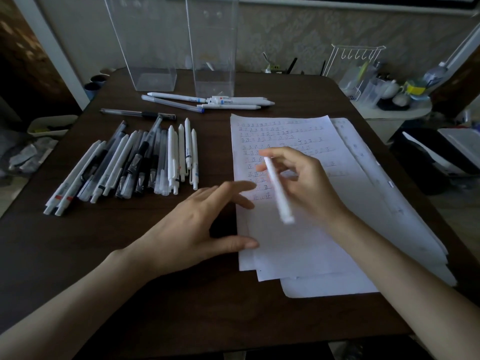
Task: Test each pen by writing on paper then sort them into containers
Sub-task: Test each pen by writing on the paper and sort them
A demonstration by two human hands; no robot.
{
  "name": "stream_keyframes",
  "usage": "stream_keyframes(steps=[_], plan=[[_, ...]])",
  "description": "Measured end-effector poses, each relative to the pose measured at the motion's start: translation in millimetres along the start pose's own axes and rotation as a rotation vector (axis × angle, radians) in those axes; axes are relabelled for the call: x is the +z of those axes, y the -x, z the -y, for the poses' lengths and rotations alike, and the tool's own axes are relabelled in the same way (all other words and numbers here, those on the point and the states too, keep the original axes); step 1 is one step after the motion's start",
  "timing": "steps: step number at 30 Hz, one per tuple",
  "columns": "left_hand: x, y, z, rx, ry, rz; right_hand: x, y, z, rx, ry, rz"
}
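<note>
Pens [124, 162] lie heaped on the left of the dark table [78, 255], with two clear containers [211, 61] standing behind them. Beside the heap, the left hand [197, 224] is spread wide, its thumb touching the edge of the paper [298, 250]. Over the written sheet, the right hand [309, 183] pinches a blurred white pen [279, 193], held aslant.

Head-worn view, down over table [233, 320]
</note>
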State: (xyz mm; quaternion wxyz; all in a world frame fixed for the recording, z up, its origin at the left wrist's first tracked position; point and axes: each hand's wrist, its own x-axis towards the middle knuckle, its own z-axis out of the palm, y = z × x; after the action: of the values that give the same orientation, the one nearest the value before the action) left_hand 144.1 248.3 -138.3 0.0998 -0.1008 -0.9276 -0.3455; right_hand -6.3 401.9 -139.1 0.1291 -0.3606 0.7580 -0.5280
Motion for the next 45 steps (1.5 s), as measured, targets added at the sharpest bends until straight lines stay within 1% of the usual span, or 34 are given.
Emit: stream_keyframes(steps=[3, 5, 9, 12, 15, 18, 20, 22, 24, 27, 29, 31, 33, 35, 37, 38, 39, 42, 43, 45], plan=[[2.9, -2.6, 2.8, 0.050, -0.052, 0.030, -1.9, -1.9, 3.6, 0.062, -0.086, 0.012], [4.1, -4.6, 5.2, 0.104, -0.097, 0.002, -1.5, -1.3, 5.1, 0.060, -0.111, 0.022], [4.2, -5.8, 9.1, 0.133, -0.099, -0.060, 0.4, 0.1, 6.6, 0.029, -0.050, 0.054], [5.2, -4.8, 9.9, 0.141, -0.103, -0.077, 1.4, 1.0, 5.8, -0.001, 0.016, 0.071], [4.0, -4.2, 8.5, 0.109, -0.132, -0.098, 2.2, 1.4, 6.3, -0.011, 0.024, 0.096], [-3.5, -4.8, 9.7, -0.005, -0.291, -0.209, 0.3, 0.0, 4.8, 0.030, -0.009, 0.059], [-12.9, -4.3, 14.0, -0.131, -0.396, -0.343, -0.2, -1.2, 2.4, 0.035, -0.014, 0.038], [-23.3, -2.0, 19.2, -0.283, -0.441, -0.440, 0.2, -1.3, 0.9, 0.028, 0.004, 0.046], [-29.6, 0.2, 24.5, -0.432, -0.466, -0.445, 1.0, -1.0, 0.6, 0.027, 0.027, 0.059], [-30.7, 0.9, 32.9, -0.578, -0.547, -0.351, 1.0, -1.0, 0.1, 0.023, 0.035, 0.053], [-28.8, 0.5, 37.8, -0.629, -0.574, -0.314, 0.7, -2.1, 0.4, 0.033, 0.049, 0.049], [-27.7, 0.2, 39.7, -0.636, -0.586, -0.310, -1.3, -8.2, 4.3, 0.053, 0.086, 0.051], [-26.8, 0.4, 39.8, -0.622, -0.584, -0.310, -4.7, -23.6, 9.4, 0.053, 0.157, 0.034], [-27.4, -1.0, 38.6, -0.568, -0.568, -0.324, -4.9, -50.4, 15.1, 0.007, 0.270, 0.005], [-27.0, -3.5, 34.5, -0.435, -0.523, -0.328, 1.5, -84.8, 17.0, -0.062, 0.391, 0.002], [-25.5, -5.0, 30.8, -0.346, -0.493, -0.301, 6.2, -102.4, 15.8, -0.091, 0.447, 0.009], [-23.5, -6.3, 26.8, -0.253, -0.465, -0.245, 11.5, -119.2, 13.3, -0.114, 0.503, 0.015], [-11.5, -6.5, 20.9, 0.002, -0.453, -0.008, 24.6, -157.0, 4.8, -0.179, 0.691, 0.017], [-9.0, -5.9, 21.0, 0.054, -0.452, 0.053, 27.2, -165.3, 2.1, -0.198, 0.752, 0.009], [-7.3, -5.2, 23.2, 0.070, -0.413, 0.118, 30.1, -177.7, -3.0, -0.218, 0.842, -0.009]])
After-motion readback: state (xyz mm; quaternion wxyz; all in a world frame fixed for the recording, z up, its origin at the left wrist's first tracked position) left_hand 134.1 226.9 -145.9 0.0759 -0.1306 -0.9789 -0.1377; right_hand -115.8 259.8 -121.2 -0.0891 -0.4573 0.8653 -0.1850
